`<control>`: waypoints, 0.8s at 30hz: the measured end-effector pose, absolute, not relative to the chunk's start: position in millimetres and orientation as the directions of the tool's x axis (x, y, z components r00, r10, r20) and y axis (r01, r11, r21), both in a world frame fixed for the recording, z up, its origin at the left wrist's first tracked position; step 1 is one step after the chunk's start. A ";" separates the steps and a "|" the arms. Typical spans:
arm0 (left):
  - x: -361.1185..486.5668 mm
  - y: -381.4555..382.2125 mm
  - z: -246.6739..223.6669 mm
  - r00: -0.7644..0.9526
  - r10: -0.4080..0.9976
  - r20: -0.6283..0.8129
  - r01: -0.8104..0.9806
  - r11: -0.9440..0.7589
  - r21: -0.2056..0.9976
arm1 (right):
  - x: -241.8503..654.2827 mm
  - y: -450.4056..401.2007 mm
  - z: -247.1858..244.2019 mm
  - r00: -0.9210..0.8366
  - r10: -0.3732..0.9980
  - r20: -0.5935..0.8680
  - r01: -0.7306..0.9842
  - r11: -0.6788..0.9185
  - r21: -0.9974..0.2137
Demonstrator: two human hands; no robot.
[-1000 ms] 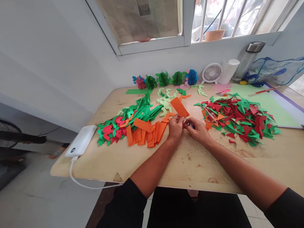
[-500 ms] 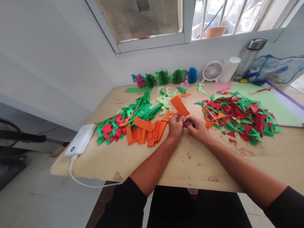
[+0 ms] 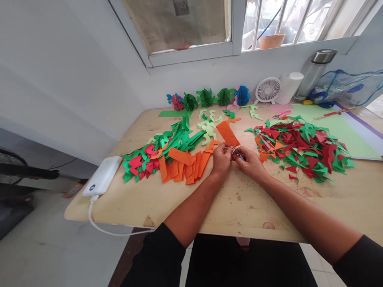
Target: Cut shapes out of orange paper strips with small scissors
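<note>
My left hand (image 3: pixel 222 159) is closed on the near end of an orange paper piece (image 3: pixel 226 132), which has curved lines drawn on it and tilts up to the left. Small scissors (image 3: pixel 240 154) sit in my right hand (image 3: pixel 249 163), its fingers wrapped round the handles. The blades meet the paper close to my left fingertips; how far they are parted is too small to tell. Left of my hands lie several orange rectangles (image 3: pixel 179 169) with drawn outlines, and an orange cut-out (image 3: pixel 212 146). Green folded strips (image 3: pixel 182 137) and red and green cut shapes (image 3: pixel 137 163) lie beyond them.
A heap of red and green scraps (image 3: pixel 305 147) covers the right side. Paper honeycomb figures (image 3: pixel 206 97), a small white fan (image 3: pixel 267 89) and a glass bottle (image 3: pixel 314 75) line the wall. A white power bank (image 3: pixel 101 175) with a cable lies at the left edge.
Almost nothing differs. The orange paper has shifted very slightly at its upper end; both hands keep their place and hold.
</note>
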State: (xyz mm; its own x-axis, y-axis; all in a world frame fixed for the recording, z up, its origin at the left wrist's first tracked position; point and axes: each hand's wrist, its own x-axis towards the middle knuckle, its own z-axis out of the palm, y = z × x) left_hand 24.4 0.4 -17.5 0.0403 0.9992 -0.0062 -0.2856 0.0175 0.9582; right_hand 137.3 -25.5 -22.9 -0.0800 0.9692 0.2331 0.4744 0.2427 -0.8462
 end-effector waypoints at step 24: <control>24.4 -2.5 -10.7 0.043 0.999 -0.007 -0.254 0.018 0.967 | 136.9 -26.2 -21.2 -0.072 0.971 0.230 0.474 0.236 -0.848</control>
